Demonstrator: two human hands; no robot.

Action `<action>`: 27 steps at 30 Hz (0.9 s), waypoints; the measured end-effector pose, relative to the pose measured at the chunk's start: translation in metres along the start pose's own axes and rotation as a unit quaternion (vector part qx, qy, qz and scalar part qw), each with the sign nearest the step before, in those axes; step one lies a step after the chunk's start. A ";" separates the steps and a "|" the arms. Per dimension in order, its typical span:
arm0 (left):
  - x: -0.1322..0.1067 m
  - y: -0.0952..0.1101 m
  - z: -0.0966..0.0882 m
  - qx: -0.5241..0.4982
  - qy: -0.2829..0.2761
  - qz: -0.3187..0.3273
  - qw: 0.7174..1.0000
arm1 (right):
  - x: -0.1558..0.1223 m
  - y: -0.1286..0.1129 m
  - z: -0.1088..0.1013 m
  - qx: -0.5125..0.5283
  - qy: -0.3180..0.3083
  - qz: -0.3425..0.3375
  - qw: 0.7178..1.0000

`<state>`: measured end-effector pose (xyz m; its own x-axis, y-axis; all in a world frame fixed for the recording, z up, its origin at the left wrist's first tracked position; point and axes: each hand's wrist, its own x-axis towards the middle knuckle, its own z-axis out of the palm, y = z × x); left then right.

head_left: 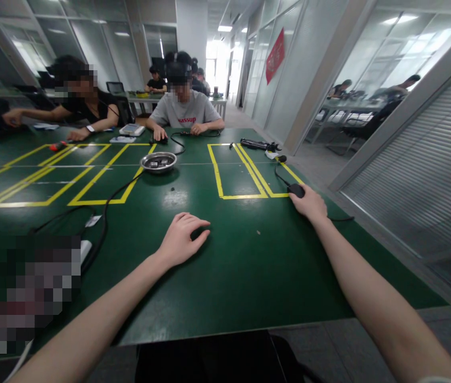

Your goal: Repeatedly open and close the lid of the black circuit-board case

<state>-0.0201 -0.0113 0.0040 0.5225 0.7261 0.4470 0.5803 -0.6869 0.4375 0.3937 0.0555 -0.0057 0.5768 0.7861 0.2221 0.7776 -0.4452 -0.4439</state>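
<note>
My right hand (311, 204) is closed around a black rounded device (296, 190) with a cable, near the right edge of the green table (241, 276). The fingers cover part of the device, so its exact kind is unclear. A thin black cable runs from it up to a small black piece (282, 158), and another stretch of cable shows right of my wrist. My left hand (183, 236) rests over the middle of the table, fingers loosely curved and thumb apart, with nothing in it.
A metal bowl (158, 162) holds small metal parts. Yellow tape rectangles mark the tabletop. A folded black tripod-like item (260, 144) lies at the far right. Black cables and a blurred-out object (29, 292) are at left. Two people sit opposite, one's hand on a black item (159, 140).
</note>
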 end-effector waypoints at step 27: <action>-0.002 -0.002 0.002 -0.004 -0.034 0.005 0.999 | 0.019 0.023 0.006 0.076 0.098 0.001 0.992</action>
<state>-0.0210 -0.0111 0.0008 0.5692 0.7196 0.3979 0.5697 -0.6940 0.4403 0.4212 0.0629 -0.0168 0.6271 0.6800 0.3799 0.7386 -0.3644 -0.5671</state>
